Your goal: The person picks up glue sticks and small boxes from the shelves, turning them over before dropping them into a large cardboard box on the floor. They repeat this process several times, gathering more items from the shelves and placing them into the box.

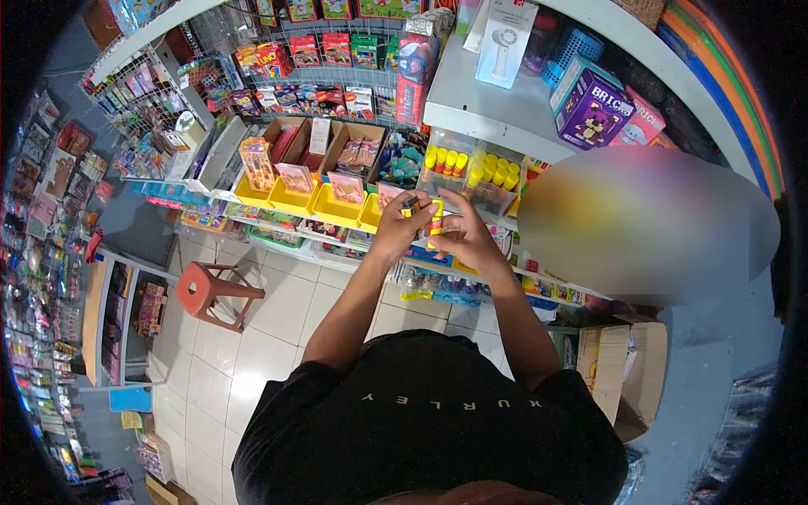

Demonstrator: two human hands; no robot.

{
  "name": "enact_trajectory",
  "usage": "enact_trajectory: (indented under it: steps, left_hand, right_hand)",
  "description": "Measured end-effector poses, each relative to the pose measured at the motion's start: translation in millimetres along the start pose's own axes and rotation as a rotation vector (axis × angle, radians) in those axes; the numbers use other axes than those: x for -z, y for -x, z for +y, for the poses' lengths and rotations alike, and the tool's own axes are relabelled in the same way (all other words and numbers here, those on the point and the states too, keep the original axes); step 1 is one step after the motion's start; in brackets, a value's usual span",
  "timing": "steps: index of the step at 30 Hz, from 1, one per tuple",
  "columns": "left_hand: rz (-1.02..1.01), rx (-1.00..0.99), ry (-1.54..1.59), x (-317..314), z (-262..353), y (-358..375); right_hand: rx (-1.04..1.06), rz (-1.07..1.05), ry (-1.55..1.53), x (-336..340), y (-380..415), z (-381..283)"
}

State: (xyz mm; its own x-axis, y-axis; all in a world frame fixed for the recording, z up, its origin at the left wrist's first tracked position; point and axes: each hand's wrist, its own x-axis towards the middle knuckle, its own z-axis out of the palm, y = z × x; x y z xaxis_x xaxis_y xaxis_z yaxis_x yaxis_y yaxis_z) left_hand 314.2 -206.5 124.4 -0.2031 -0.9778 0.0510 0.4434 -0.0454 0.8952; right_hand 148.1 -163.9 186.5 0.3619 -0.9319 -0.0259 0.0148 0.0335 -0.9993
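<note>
In front of the shelf, my right hand [468, 239] is closed on a yellow and red glue stick [436, 220], held roughly upright with the thumb near its lower end. My left hand [396, 227] is closed around a small black and yellow object [411, 206], whose kind I cannot make out. The left fingertips come up against the side of the glue stick. Just beyond both hands, yellow-capped sticks [446, 161] stand in a clear bin. Several more yellow-capped sticks [497, 173] fill the bin to its right.
Yellow trays [338, 209] with small packets line the shelf edge to the left. A white counter [471, 109] carries a purple box [593, 109] and a fan box [507, 42]. A red stool [210, 290] stands on the tiles. An open carton [623, 370] sits at right.
</note>
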Motion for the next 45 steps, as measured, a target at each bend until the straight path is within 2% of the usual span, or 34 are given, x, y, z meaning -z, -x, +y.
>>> enact_trajectory:
  steps: [2, 4, 8, 9, 14, 18, 19, 23, 26, 32, 35, 41, 45]
  left_hand:
    - [-0.019, 0.032, -0.035, 1.5, 6.4, -1.4]
    - [0.066, -0.015, -0.050, -3.1, 16.9, -5.3]
    - [0.125, -0.169, -0.159, 14.0, 14.9, -26.3]
    - [0.088, -0.229, -0.226, 23.2, 10.0, -33.8]
    - [0.036, -0.200, -0.567, 38.6, 4.7, -45.7]
    - [-0.047, -0.162, -0.603, 40.9, -9.8, -56.7]
    - [-0.014, -0.069, -0.601, 38.4, -11.2, -56.0]
    - [0.017, -0.164, -0.644, 45.6, -32.0, -67.1]
    - [0.018, -0.118, -0.559, 45.6, -30.1, -68.4]
    - [0.015, -0.146, -0.585, 40.4, -23.6, -58.5]
    - [0.000, -0.194, -0.589, 40.8, -26.1, -59.2]
    - [0.022, -0.275, -0.674, 49.9, -40.3, -68.9]
    - [-0.022, -0.250, -0.685, 54.3, -37.9, -69.2]
  right_hand:
    - [0.027, 0.000, 0.044, 2.9, -3.4, -4.3]
    - [0.059, 0.066, 0.085, 9.3, -12.2, -10.0]
    - [0.305, 0.332, 0.301, 28.7, -38.9, -18.3]
    - [0.380, 0.366, 0.376, 31.7, -47.4, -17.8]
    - [0.667, 0.528, 0.805, 28.2, -68.6, -27.5]
    - [0.588, 0.463, 1.003, 24.1, -81.4, -35.4]
    - [0.570, 0.454, 1.043, 23.2, -85.5, -39.3]
    - [0.415, 0.441, 1.083, 17.8, -88.8, -54.4]
    - [0.516, 0.466, 1.080, 16.4, -81.9, -48.0]
    - [0.422, 0.424, 1.157, 18.2, -85.1, -46.5]
    - [0.201, 0.356, 1.204, 20.9, -102.7, -48.0]
    - [0.115, 0.313, 1.251, 27.4, -129.4, -31.3]
    - [0.169, 0.300, 1.223, 32.5, -137.8, -20.8]
